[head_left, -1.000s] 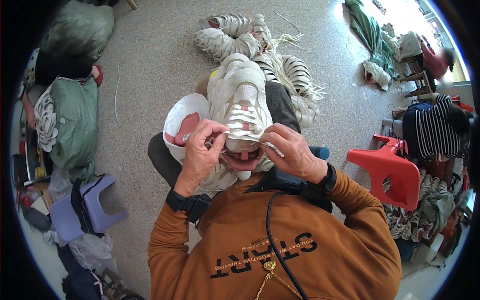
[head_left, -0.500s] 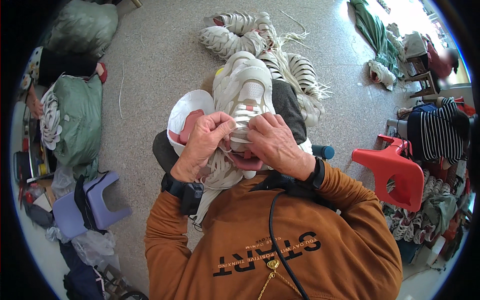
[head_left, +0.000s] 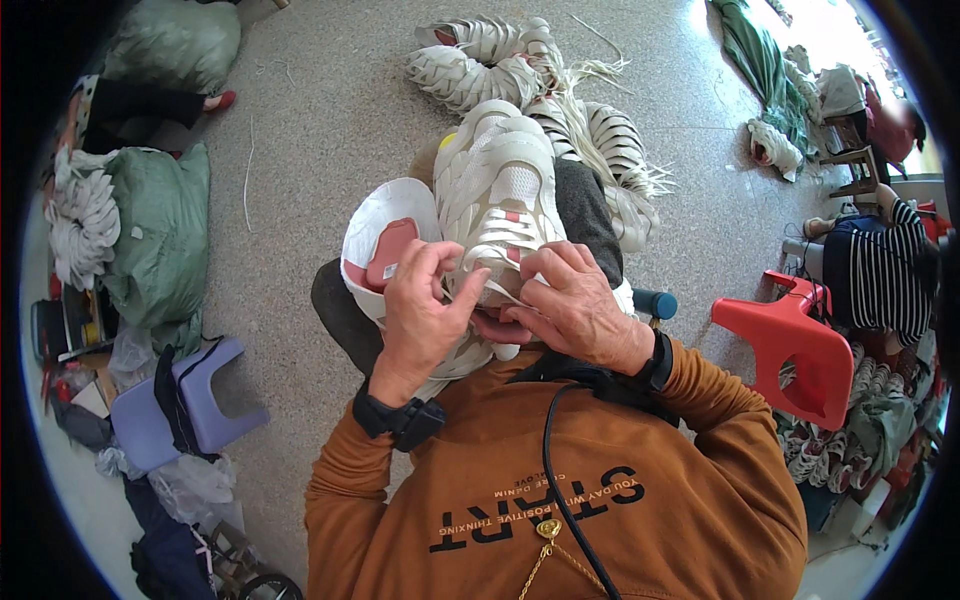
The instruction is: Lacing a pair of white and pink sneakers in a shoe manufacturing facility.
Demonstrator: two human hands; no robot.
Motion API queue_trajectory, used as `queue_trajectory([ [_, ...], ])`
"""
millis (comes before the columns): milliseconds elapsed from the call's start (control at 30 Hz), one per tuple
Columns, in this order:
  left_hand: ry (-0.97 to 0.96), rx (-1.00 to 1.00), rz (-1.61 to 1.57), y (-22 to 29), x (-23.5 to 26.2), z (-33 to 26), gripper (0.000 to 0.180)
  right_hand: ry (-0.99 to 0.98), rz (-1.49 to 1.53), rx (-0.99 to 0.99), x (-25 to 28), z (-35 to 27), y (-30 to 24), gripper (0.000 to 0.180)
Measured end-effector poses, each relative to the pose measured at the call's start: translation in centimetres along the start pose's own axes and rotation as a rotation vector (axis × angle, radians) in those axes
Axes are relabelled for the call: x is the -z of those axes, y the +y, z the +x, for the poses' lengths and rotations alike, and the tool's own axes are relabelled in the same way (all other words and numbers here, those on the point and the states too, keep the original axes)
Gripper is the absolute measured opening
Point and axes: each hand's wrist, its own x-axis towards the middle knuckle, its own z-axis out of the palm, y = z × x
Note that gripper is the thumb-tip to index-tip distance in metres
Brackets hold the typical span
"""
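A white and cream sneaker (head_left: pixel 507 190) rests on my lap, toe pointing away, beside other pale shoe uppers. White shoelace (head_left: pixel 508 230) crosses its front in several rows over a pink patch. At the shoe's opening, my right hand (head_left: pixel 580 305) has its fingers closed on a loose stretch of lace. My left hand (head_left: pixel 428 315) is on the other side of the opening, thumb and forefinger apart close to the lace. Left of the shoe sits a round white container (head_left: pixel 362 225) with pink pieces (head_left: pixel 392 250) in it.
Strings of laced white uppers (head_left: pixel 480 80) lie on the speckled floor ahead. A lilac stool (head_left: pixel 150 420) and a green sack (head_left: pixel 160 240) stand left; a red stool (head_left: pixel 785 350) stands right. Other people sit at both sides, one in stripes (head_left: pixel 885 270).
My left thumb and forefinger have parted from their pinch, and the left hand has drawn slightly back. The right hand stays at the lace. The whole view has shifted a little.
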Motion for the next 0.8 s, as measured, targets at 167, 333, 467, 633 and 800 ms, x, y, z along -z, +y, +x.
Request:
queue_trajectory([
  [167,0.039,-0.07,-0.1,-0.9,-0.8,0.2,0.01,-0.078,-0.03,0.01,0.2,-0.4,-0.1,0.022],
  [333,-0.289,0.597,-0.857,-2.0,0.6,0.9,0.007,-0.084,-0.068,-0.011,0.1,-0.7,0.2,0.023],
  [467,-0.333,0.584,-0.888,-1.2,0.7,1.1,0.008,-0.047,-0.054,-0.014,-0.7,-0.4,0.7,0.023],
  [633,-0.027,0.019,-0.172,-0.8,-0.8,0.6,0.008,-0.082,-0.079,0.011,-0.7,-0.1,0.8,0.023],
  [800,0.091,0.061,-0.303,-0.7,-1.6,0.2,0.005,-0.155,-0.088,0.063,0.3,-0.8,1.1,0.017],
])
